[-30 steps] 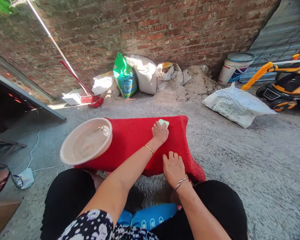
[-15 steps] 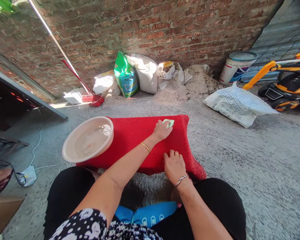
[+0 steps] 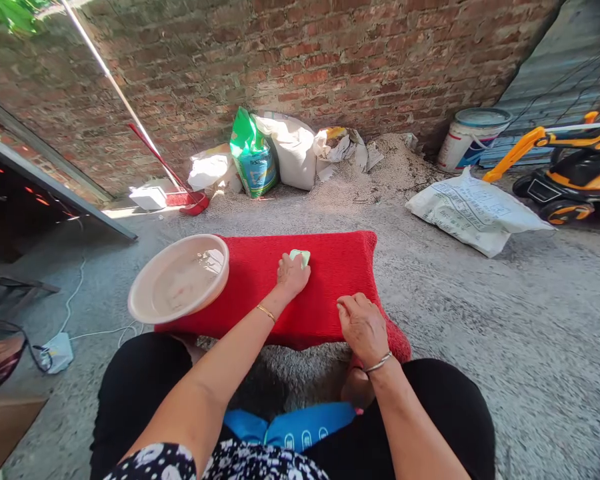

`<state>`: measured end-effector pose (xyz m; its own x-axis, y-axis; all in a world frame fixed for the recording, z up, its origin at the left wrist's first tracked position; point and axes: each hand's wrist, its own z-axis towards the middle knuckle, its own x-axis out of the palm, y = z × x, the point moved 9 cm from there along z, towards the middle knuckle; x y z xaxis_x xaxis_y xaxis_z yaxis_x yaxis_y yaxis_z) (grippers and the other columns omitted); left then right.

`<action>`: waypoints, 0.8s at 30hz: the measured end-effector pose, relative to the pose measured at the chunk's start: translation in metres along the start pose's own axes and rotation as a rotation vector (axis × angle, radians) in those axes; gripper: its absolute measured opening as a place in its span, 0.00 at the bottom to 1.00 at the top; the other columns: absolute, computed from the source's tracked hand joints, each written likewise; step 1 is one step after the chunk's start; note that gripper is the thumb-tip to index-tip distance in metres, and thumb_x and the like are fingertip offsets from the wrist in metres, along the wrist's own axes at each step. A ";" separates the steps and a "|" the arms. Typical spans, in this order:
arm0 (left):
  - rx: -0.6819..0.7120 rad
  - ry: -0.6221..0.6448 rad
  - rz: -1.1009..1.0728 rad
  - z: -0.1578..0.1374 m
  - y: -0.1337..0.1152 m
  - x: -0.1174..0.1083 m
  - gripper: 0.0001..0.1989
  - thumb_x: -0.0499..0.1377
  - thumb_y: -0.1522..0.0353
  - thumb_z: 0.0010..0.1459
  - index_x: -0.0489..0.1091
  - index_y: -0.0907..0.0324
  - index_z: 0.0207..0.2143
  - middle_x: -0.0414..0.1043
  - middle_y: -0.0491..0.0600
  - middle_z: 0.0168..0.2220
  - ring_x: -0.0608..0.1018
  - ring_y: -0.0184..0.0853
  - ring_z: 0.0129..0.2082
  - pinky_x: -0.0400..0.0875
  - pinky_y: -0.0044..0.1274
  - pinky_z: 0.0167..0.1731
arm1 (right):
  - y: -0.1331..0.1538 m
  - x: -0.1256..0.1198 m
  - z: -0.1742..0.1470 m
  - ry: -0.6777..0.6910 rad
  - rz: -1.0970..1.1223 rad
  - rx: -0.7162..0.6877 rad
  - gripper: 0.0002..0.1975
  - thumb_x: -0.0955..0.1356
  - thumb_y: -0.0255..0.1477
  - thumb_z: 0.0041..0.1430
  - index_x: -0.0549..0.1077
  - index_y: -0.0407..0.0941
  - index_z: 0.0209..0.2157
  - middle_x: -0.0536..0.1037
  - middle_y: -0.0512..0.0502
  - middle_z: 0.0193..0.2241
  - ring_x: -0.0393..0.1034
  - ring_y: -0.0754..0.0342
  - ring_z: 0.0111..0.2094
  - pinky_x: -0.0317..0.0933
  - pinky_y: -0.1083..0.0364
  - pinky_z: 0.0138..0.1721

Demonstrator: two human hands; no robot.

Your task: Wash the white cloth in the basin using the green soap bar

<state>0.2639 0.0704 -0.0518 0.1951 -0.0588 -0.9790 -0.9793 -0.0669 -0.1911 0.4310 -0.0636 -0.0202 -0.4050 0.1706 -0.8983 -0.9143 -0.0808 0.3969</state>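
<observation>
A red cloth [image 3: 330, 267] with a ribbed texture lies draped over a low bench-like support in front of my knees. Near its middle, my left hand [image 3: 292, 275] is closed around a small pale green block [image 3: 304, 256] and rests at the cloth's surface; the palm hides part of the block. My right hand [image 3: 364, 330] is at the cloth's right front part, fingers curled in and thumb against the forefinger. What those fingers hold, if anything, is hidden. A pale pink basin [image 3: 143, 287] of water stands on the left end of the cloth.
Along the brick wall stand a green and blue bag [image 3: 254, 163], a white sack [image 3: 297, 157] and a lidded bucket [image 3: 467, 140]. A white bag [image 3: 475, 210] and a yellow and black toy excavator [image 3: 563, 177] are at right. A cable [image 3: 70, 293] runs on the left floor.
My left hand has slid left across the red cloth with the pale green block. My right hand has shifted slightly right and its fingers have curled in.
</observation>
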 end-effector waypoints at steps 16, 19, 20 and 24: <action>0.441 0.093 -0.264 -0.023 -0.124 0.017 0.25 0.55 0.57 0.59 0.64 0.52 0.58 0.64 0.55 0.50 0.70 0.41 0.50 0.66 0.31 0.51 | -0.011 -0.058 -0.015 -0.457 0.350 -0.062 0.11 0.61 0.23 0.59 0.75 0.45 0.32 0.73 0.46 0.31 0.68 0.55 0.35 0.61 0.56 0.40; 0.266 -0.019 -0.190 -0.011 -0.040 -0.008 0.23 0.56 0.59 0.59 0.66 0.53 0.56 0.65 0.54 0.49 0.71 0.38 0.49 0.65 0.29 0.52 | -0.012 -0.057 -0.014 -0.459 0.393 -0.049 0.12 0.61 0.22 0.58 0.75 0.45 0.32 0.73 0.46 0.31 0.68 0.55 0.34 0.61 0.57 0.39; 0.195 -0.041 -0.161 -0.009 -0.011 -0.015 0.22 0.57 0.60 0.59 0.67 0.53 0.55 0.66 0.54 0.48 0.71 0.38 0.49 0.65 0.28 0.51 | -0.013 -0.057 -0.014 -0.470 0.414 -0.045 0.12 0.61 0.22 0.58 0.75 0.45 0.32 0.73 0.47 0.31 0.68 0.56 0.34 0.62 0.57 0.38; -0.082 -0.081 -0.055 -0.008 0.083 -0.031 0.21 0.57 0.61 0.58 0.68 0.52 0.54 0.67 0.54 0.48 0.73 0.40 0.47 0.67 0.29 0.49 | -0.021 -0.066 -0.017 -0.543 0.479 -0.038 0.11 0.60 0.23 0.59 0.74 0.45 0.31 0.73 0.48 0.29 0.68 0.56 0.33 0.62 0.57 0.37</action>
<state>0.1775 0.0583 -0.0366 0.2397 0.0274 -0.9705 -0.9589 -0.1496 -0.2411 0.4768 -0.0896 0.0280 -0.7152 0.5708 -0.4033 -0.6393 -0.3009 0.7076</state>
